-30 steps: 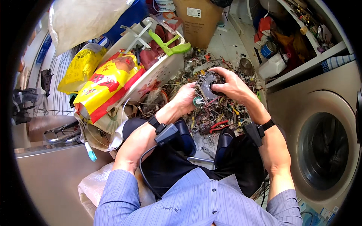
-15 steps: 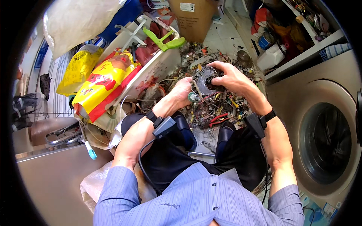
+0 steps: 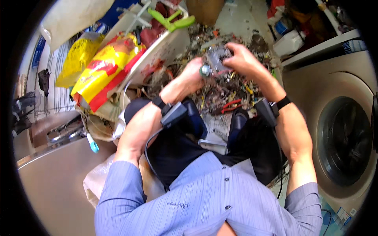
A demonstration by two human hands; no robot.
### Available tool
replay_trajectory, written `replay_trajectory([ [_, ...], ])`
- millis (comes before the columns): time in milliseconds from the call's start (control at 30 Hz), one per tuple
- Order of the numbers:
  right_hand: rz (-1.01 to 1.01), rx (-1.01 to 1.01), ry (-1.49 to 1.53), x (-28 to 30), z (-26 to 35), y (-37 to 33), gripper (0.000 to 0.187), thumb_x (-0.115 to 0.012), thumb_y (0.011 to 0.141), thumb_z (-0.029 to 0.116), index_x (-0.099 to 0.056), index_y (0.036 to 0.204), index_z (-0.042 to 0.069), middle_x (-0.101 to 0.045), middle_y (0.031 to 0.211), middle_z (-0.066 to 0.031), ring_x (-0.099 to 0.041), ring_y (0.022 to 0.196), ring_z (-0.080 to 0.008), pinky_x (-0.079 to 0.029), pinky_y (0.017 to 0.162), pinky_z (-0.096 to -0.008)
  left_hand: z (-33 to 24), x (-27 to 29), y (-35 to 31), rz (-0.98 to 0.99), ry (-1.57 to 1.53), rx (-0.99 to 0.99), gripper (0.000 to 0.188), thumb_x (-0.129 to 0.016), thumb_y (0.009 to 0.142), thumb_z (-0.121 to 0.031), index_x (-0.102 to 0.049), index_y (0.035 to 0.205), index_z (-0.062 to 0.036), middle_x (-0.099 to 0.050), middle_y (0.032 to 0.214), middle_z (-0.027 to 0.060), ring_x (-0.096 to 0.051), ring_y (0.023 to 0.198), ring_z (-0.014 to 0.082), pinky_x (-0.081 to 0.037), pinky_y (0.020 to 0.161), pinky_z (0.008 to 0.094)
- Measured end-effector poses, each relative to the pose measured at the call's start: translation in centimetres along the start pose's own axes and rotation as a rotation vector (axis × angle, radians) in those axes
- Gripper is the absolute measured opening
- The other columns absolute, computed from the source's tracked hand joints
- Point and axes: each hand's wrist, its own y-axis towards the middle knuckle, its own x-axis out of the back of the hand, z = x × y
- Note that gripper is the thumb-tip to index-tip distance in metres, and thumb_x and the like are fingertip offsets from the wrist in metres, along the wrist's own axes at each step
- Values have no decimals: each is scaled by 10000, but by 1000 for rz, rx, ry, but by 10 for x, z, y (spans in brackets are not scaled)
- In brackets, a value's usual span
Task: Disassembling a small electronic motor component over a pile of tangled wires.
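Over the pile of scrap, both hands hold a grey, curved part (image 3: 217,58) with a ring-like shape; motion blur hides its finer details. My left hand (image 3: 193,72) is closed on its left side. At its right edge, my right hand (image 3: 241,59) grips with thumb and fingers bent round it. A small round green-and-silver piece (image 3: 205,70) shows beside the left fingers; I cannot tell whether it belongs to the part. Beneath lies a heap of wires and small scrap pieces (image 3: 214,92), with red-handled pliers (image 3: 231,105) at its near side.
A white bin (image 3: 157,53) stands left of the heap, with a green-handled tool (image 3: 171,21) across its rim and yellow-red bags (image 3: 110,67) alongside. A brown cardboard box (image 3: 204,11) is at the back. To the right is a front-loading washing machine (image 3: 330,82).
Both hands have moved farther away over the heap, carrying the grey part with them. The whole view has shifted slightly, and the part now looks more blurred.
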Motion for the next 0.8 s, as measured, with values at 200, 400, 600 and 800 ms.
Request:
replay_trajectory([
  [200,-69,-9,243,-3,-29,17,355,-709,844,120,-676,1149,-57,-665,847,-52,-560,736,-125,-438,646,-300,-6,3,2,-62,107,-149,165,-586,980,-69,-722,1064,-26,-737,926,42,-665,729,106,-532,606,240],
  [400,-13,-52,622,14,-42,26,330,-572,993,76,-573,1305,-33,-723,977,-111,-715,757,-156,-638,696,-347,-22,28,-2,-112,66,-212,195,-593,1038,-160,-651,1175,-34,-736,963,71,-662,669,80,-470,486,119],
  [600,-58,-142,767,23,-15,19,209,-615,885,-47,-670,1087,-48,-730,864,-104,-701,676,-181,-579,622,-343,7,55,3,-195,370,16,120,-617,1014,-162,-685,1029,-64,-635,777,-2,-553,612,74,-447,534,210],
  [800,-113,-77,800,27,-12,16,217,-608,888,-55,-664,1097,-53,-725,859,-101,-699,678,-172,-571,607,-320,134,108,17,-306,586,211,77,-622,904,-55,-698,901,-41,-664,760,47,-585,630,165,-470,574,310],
])
